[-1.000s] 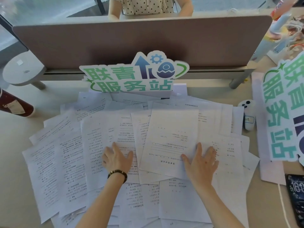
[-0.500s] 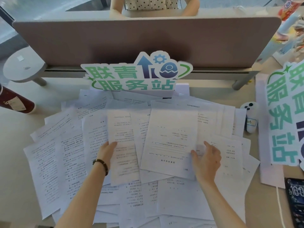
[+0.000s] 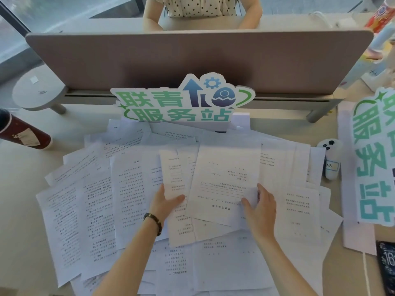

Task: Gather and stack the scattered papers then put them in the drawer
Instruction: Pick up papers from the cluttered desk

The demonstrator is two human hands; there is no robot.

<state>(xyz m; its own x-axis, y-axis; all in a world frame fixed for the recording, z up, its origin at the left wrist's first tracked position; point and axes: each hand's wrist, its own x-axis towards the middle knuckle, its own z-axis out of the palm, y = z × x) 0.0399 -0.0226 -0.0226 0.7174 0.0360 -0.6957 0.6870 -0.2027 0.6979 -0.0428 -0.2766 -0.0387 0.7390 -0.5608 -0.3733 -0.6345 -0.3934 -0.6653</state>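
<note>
Several printed white papers (image 3: 89,210) lie scattered and overlapping across the beige desk (image 3: 19,189). My left hand (image 3: 165,202) pinches the left edge of a sheet (image 3: 173,178) near the middle, thumb on top. My right hand (image 3: 259,208) grips the lower right part of the top sheet (image 3: 224,180), thumb over it and fingers behind. Both sheets sit slightly raised over the pile. No drawer is in view.
A green and blue cut-out sign (image 3: 181,103) stands behind the pile against a brown divider (image 3: 192,58). A dark red cup (image 3: 23,133) lies at left. A white toy (image 3: 330,161), a second sign (image 3: 374,159) and a phone (image 3: 386,268) are at right. A person sits beyond the divider.
Both hands went from resting flat on the pile to taking hold of sheets, and the two held sheets have slid closer together toward the middle.
</note>
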